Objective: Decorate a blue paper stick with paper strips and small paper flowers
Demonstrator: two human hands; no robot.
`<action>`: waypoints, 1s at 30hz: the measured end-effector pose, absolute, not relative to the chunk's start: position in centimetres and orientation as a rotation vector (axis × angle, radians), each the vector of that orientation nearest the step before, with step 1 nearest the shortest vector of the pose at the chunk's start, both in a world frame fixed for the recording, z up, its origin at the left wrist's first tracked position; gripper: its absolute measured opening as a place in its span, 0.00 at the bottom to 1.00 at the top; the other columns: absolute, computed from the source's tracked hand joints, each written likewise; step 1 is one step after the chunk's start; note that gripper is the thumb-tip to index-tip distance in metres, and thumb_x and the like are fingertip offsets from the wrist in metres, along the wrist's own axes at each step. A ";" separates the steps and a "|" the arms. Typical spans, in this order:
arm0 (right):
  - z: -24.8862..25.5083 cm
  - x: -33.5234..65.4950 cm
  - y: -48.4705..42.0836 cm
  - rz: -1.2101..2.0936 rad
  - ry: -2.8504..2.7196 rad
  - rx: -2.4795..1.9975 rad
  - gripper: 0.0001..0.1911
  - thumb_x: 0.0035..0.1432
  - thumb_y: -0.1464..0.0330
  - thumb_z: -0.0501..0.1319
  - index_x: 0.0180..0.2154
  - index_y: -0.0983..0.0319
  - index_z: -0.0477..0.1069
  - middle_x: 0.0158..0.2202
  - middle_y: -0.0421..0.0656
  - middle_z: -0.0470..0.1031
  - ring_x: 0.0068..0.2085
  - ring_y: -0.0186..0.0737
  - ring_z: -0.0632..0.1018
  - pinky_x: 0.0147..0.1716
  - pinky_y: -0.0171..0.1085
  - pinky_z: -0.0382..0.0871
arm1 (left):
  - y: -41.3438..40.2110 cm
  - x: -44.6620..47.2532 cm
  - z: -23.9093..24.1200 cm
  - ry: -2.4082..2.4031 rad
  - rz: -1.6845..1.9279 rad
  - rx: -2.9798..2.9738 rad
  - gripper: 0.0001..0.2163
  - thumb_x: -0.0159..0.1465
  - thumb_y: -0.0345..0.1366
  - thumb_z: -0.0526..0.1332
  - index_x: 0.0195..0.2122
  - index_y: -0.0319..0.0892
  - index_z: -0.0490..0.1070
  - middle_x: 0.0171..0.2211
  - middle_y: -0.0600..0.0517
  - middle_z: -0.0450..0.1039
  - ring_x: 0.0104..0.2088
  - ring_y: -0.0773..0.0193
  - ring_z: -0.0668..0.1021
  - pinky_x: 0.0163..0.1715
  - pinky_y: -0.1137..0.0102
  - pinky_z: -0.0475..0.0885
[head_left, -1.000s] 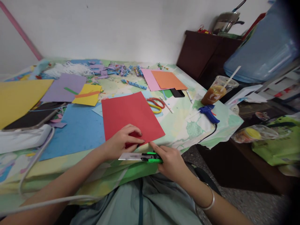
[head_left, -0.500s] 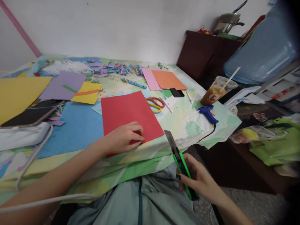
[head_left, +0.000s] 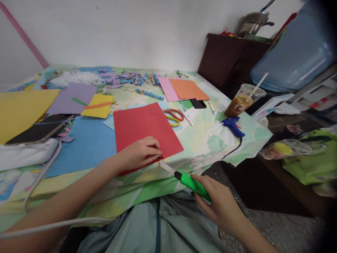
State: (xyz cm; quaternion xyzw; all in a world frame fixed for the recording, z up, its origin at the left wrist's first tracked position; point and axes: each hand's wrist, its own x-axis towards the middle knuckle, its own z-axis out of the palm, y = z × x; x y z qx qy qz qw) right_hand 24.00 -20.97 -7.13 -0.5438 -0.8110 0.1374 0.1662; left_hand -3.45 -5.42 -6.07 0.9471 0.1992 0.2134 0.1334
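A red sheet of paper (head_left: pixel 142 123) lies on the table near its front edge, partly over a blue sheet (head_left: pixel 84 144). My left hand (head_left: pixel 140 153) rests on the red sheet's near part, fingers curled and closed at its front edge. In my right hand (head_left: pixel 214 196) is a green utility knife (head_left: pixel 193 184), gripped by the handle in front of the table edge. Its blade is out and points left, the tip close to my left fingertips and the paper's near edge. Whether the blade touches the paper I cannot tell.
Behind the red sheet lie scissors (head_left: pixel 173 117) with red and yellow handles. To the right are a blue glue gun (head_left: pixel 233 126) with its cord and a cup of brown drink (head_left: pixel 240 100). A white power strip (head_left: pixel 28 154) and a white cable (head_left: pixel 39 182) lie left.
My right hand has turned the utility knife from pointing up and away to pointing left, bringing the blade to the red paper's near edge. My left hand stays almost in place.
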 end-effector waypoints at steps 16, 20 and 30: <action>-6.2 23.4 -21.5 -0.127 -2.450 -1.621 0.23 0.61 0.69 0.55 0.58 0.57 0.66 0.33 0.46 0.74 0.29 0.40 0.76 0.25 0.35 0.69 | -6.3 -3.9 -7.2 0.493 0.778 2.820 0.09 0.66 0.29 0.56 0.43 0.40 0.74 0.39 0.44 0.74 0.40 0.61 0.73 0.39 0.66 0.71; -5.4 23.0 -21.6 -0.120 -2.447 -1.610 0.22 0.61 0.71 0.53 0.57 0.59 0.67 0.33 0.47 0.75 0.29 0.40 0.76 0.24 0.35 0.70 | -7.3 -4.1 -7.2 0.537 0.742 2.966 0.10 0.66 0.30 0.54 0.44 0.41 0.74 0.41 0.44 0.75 0.43 0.58 0.74 0.42 0.62 0.71; -5.1 22.4 -21.2 -0.003 -2.447 -1.604 0.24 0.60 0.73 0.53 0.58 0.61 0.66 0.33 0.49 0.74 0.30 0.42 0.77 0.26 0.38 0.74 | -9.4 -4.3 -7.7 0.669 0.749 2.986 0.13 0.65 0.33 0.56 0.49 0.38 0.71 0.46 0.42 0.75 0.49 0.51 0.74 0.46 0.56 0.70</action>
